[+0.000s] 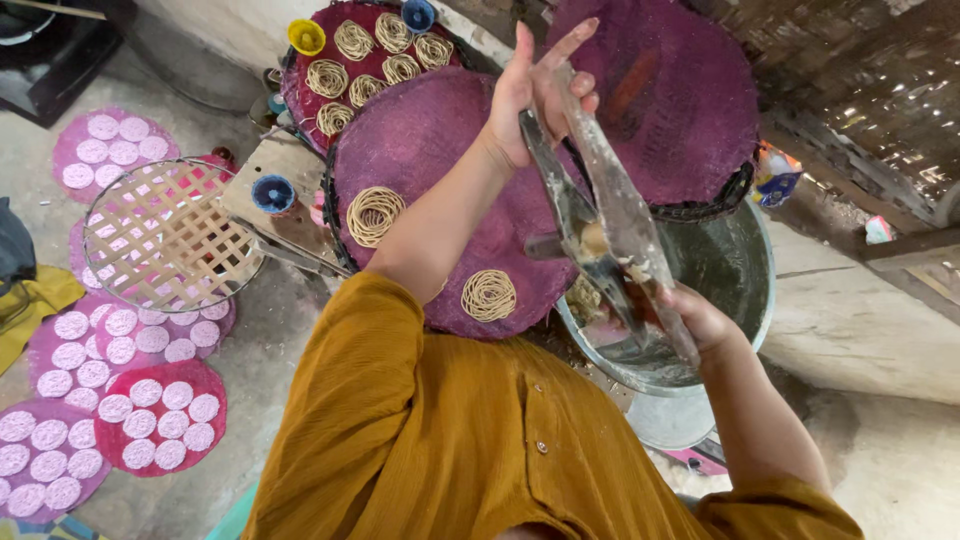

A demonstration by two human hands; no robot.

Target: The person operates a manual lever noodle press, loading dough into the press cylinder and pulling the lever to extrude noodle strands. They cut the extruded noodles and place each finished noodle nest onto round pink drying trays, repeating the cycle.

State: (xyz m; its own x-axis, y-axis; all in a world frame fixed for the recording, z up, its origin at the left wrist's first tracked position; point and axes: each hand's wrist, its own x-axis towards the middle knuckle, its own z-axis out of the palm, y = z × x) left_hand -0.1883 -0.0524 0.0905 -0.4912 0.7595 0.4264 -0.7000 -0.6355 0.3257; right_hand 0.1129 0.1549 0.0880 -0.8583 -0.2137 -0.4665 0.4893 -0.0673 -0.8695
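Note:
My left hand (pixel 535 85) grips the top ends of a long two-handled metal press (pixel 610 225), with the forefinger stretched out. My right hand (pixel 700 318) holds the press at its lower end, over a metal basin (pixel 745 265). Pale dough sticks to the press near its hinge. Below my left forearm lies a round purple woven mat (pixel 430 130) carrying two coiled noodle nests (pixel 374 214), (pixel 488 294). My orange sleeves fill the bottom of the view.
A second purple mat (pixel 375 90) with several noodle nests lies behind, and a bare one (pixel 670 90) covers a black-rimmed basket. Small yellow (pixel 306 37) and blue cups (pixel 273 193) stand nearby. At left are a bamboo lattice tray (pixel 165 240) and pink mats with white discs (pixel 160 415).

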